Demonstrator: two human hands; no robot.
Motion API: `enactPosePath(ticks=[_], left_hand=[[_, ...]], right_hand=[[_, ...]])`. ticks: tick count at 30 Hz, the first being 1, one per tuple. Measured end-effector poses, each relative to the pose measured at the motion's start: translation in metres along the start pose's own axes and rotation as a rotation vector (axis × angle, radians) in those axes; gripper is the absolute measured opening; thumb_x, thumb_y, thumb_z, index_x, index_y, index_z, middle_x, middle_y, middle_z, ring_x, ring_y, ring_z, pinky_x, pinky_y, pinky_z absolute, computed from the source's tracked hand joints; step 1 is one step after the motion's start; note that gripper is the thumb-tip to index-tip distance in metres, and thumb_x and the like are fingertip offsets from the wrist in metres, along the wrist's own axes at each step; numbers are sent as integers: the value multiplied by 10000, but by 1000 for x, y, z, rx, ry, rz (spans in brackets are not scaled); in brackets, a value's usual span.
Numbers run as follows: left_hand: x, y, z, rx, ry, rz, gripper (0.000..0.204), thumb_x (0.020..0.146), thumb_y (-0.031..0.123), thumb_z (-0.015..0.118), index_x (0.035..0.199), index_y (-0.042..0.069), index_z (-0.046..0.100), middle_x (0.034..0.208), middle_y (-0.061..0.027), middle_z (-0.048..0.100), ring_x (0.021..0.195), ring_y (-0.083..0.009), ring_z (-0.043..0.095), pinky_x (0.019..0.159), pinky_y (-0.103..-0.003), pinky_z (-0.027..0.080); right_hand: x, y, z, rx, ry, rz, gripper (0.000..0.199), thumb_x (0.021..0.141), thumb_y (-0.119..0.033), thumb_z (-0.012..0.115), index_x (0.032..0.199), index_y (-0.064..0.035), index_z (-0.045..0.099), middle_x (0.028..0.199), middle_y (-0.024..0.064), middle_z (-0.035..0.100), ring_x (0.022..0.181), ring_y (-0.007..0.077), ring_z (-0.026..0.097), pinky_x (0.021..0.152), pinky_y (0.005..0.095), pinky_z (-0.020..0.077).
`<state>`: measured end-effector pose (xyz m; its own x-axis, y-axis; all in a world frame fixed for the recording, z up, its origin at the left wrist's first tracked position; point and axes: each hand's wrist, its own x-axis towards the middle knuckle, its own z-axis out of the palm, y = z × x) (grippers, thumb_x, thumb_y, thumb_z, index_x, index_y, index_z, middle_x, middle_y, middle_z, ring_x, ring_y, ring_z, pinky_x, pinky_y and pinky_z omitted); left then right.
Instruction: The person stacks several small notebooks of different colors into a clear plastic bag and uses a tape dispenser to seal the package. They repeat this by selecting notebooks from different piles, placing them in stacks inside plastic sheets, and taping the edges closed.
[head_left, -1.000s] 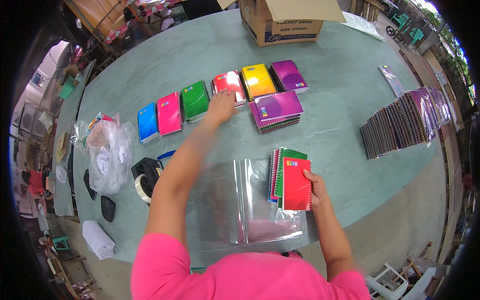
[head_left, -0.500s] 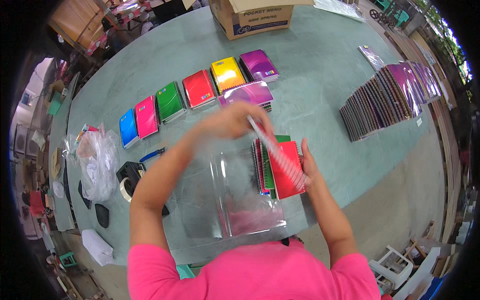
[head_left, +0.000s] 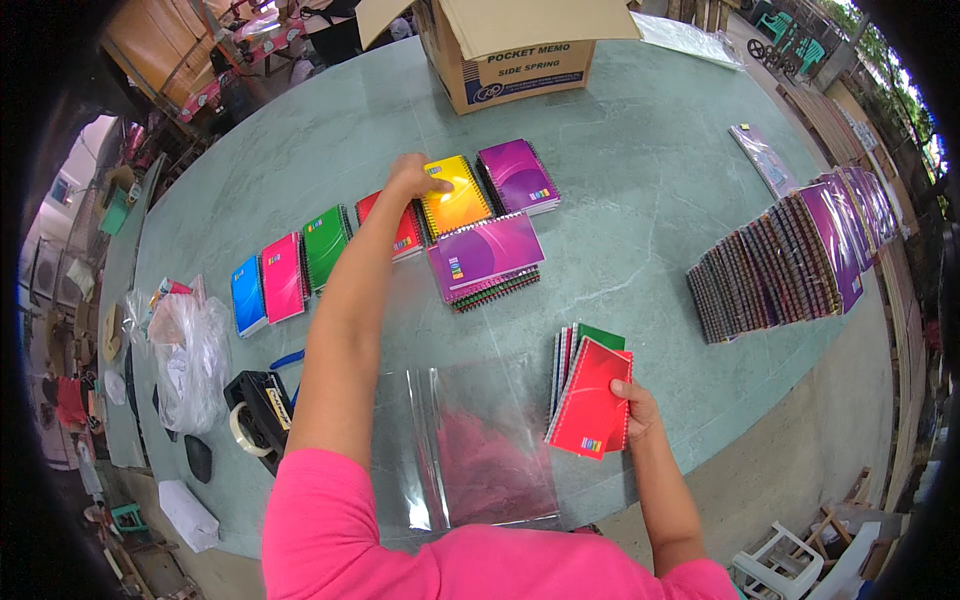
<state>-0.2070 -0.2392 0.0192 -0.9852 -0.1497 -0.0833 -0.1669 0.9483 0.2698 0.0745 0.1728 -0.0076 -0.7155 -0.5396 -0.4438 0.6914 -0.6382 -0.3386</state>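
Observation:
My left hand (head_left: 413, 178) reaches forward to a pile of yellow spiral notebooks (head_left: 457, 205), fingers at its upper left edge and thumb on the top cover. My right hand (head_left: 640, 408) grips a fanned bundle of small notebooks near me, thumb on top. A red notebook (head_left: 592, 400) is uppermost in it, and a green notebook (head_left: 603, 337) shows beneath. Other spines stick out at the left of the bundle. Between my arms lies a clear plastic sleeve (head_left: 490, 455), flat on the table. My left forearm hides part of the red notebook pile (head_left: 405, 238).
Purple (head_left: 518, 172), green (head_left: 325, 240), pink (head_left: 283, 278) and blue notebooks (head_left: 249, 290) line the table, with a purple-topped stack (head_left: 490, 252) nearer. Many wrapped notebooks (head_left: 770, 260) stand at right. A carton (head_left: 525, 75) is behind; a tape dispenser (head_left: 262, 415) and plastic bag (head_left: 188, 350) sit left.
My left hand has moved from above the bundle, where it held a notebook, forward to the yellow pile. A red notebook now lies askew on the bundle in my right hand. The view has shifted slightly.

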Motion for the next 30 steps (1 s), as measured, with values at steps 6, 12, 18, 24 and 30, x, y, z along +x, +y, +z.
enactPosePath(ticks=[6,12,18,24,30], left_hand=[[-14,26,-49,-506,570,5,322,736,254,696,937,17,609,920,-190,639,894,-300,618,759,-378,483],[-113,146,-39,-647,29,546,383,771,298,696,1001,24,559,942,-163,598,969,-277,575,818,-389,453],[-78,155,-19,-460,144,256,421,780,397,667,953,17,612,953,-205,632,894,-345,619,738,-401,487],[-112,182,25,-42,136,859,572,761,518,628,1078,43,614,1022,-162,598,1001,-323,551,804,-425,470],[-168,232,72,-68,-80,503,615,663,404,759,1126,38,585,1047,-207,568,1036,-353,516,852,-461,454]], right_hand=[[19,-7,3,24,18,-19,499,787,-78,648,1233,24,446,1148,195,571,1036,301,586,888,429,494],[30,-19,30,314,-34,30,561,783,-165,674,1250,31,433,1194,207,544,1097,328,543,946,468,443],[19,-14,12,-76,-10,-56,555,727,-67,658,1229,35,445,1140,190,573,1036,303,585,924,439,467],[16,-16,-5,-68,104,-68,533,714,-27,646,1207,31,453,1107,164,589,977,257,614,870,404,508],[14,-17,7,-122,112,-101,510,736,-46,650,1199,27,450,1105,158,589,960,237,619,849,381,520]])
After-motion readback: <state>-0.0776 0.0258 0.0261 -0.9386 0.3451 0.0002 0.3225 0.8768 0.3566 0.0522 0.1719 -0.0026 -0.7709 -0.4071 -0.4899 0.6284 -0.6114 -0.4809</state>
